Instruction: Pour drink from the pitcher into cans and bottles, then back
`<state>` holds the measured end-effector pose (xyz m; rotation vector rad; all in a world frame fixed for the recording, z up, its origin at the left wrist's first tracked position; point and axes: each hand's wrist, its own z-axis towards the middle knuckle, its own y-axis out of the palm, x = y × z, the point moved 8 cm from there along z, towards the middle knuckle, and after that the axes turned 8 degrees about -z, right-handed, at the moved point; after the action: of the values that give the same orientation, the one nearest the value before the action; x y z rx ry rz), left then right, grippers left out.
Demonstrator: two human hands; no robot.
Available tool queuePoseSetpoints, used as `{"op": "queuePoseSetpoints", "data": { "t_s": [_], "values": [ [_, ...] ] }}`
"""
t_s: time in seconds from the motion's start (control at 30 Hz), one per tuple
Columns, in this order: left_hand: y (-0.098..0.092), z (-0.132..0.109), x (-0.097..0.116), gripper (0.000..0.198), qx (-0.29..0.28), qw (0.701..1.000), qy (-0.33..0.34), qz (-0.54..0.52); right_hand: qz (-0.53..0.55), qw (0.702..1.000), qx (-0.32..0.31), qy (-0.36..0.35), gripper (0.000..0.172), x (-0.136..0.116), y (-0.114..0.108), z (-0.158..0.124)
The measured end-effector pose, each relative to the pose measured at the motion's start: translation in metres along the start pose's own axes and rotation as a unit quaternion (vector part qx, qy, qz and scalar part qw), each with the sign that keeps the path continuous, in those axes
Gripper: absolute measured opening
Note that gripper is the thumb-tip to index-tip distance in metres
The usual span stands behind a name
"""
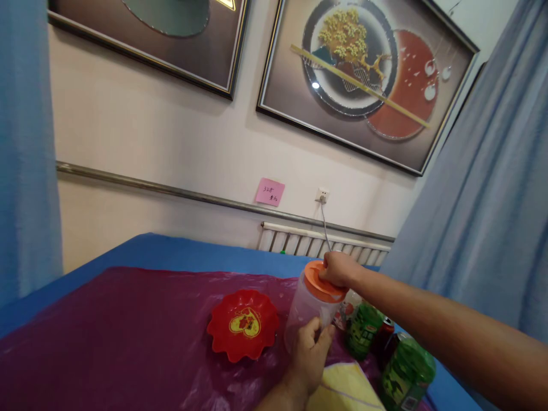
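A clear plastic jug [295,314] with an orange lid [314,277] stands a little tilted in view on the dark red sheet. My right hand [341,269] reaches in from the right, its fingers closed on the top of the lid. Lower down, my left hand [310,354] is closed at the near side of the jug; its palm hides part of what it grips. Just left of the jug lies a red scalloped plate [218,325] with a yellow heart print. A yellow cloth [349,388] is spread beside my left wrist.
Green packages [363,330] and drink cans [385,328] stand right of the jug. The dark red plastic sheet [120,337] covers the blue table [171,248]. Behind are a radiator [295,242], a plugged-in cable [325,220], a wall rail [171,191] and a blue curtain [483,188].
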<state>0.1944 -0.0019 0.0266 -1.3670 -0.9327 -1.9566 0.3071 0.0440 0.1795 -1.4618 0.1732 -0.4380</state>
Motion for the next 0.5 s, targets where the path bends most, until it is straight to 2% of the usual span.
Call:
{"op": "queuePoseSetpoints", "data": {
  "t_s": [0.1,0.17,0.2,0.27,0.33,0.37,0.43,0.5],
  "values": [
    [-0.001,0.001,-0.003,0.053,0.001,1.000,-0.001,0.007,0.053,0.998,0.015,0.020,0.019,0.011,-0.017,0.004],
    [-0.004,0.000,-0.004,0.053,0.017,1.000,0.004,0.024,0.210,0.976,0.025,0.044,0.021,0.020,-0.024,0.002],
    [-0.006,-0.001,-0.004,0.052,0.029,0.999,0.006,0.033,0.319,0.946,0.029,0.047,0.023,0.023,-0.025,-0.001],
    [-0.009,-0.004,0.000,0.048,0.052,0.998,0.009,0.038,0.523,0.851,0.038,0.035,0.023,0.023,-0.020,-0.013],
    [-0.012,-0.009,0.004,0.040,0.072,0.997,0.012,0.024,0.654,0.755,0.046,0.008,0.026,0.018,-0.009,-0.030],
    [-0.013,-0.012,0.006,0.037,0.083,0.996,0.014,0.018,0.693,0.719,0.041,-0.007,0.029,0.014,-0.001,-0.040],
    [-0.016,-0.017,0.010,0.035,0.104,0.994,0.018,0.015,0.740,0.671,0.041,-0.018,0.040,0.007,0.016,-0.058],
    [-0.022,-0.021,0.012,0.039,0.132,0.991,0.020,0.022,0.752,0.656,0.064,-0.022,0.048,0.006,0.029,-0.075]
  ]
}}
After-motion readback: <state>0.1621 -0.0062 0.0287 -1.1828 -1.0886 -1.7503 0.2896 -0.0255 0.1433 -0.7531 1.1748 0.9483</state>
